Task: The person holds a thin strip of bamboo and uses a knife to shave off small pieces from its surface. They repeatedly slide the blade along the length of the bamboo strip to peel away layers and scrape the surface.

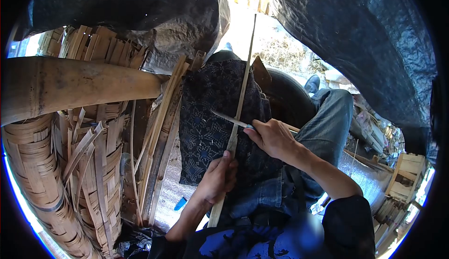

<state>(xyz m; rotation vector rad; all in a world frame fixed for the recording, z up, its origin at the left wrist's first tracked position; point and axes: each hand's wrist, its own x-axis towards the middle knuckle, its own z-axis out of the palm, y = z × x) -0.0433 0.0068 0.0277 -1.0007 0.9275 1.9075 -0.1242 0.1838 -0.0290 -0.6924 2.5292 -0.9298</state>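
Note:
My left hand is closed around a long bamboo strip, thumb lying along its top. The strip runs from near my waist up and away over my lap to the bright gap. In my right hand is a knife, its handle mostly covered by my fingers. The blade points left and crosses the strip a little beyond my left hand. Under both, a dark patterned cloth covers my thigh.
A thick bamboo pole juts in from the left above woven bamboo baskets. Split bamboo pieces lean beside my left leg. Dark plastic sheeting hangs overhead. A tyre lies ahead, and a wooden crate stands right.

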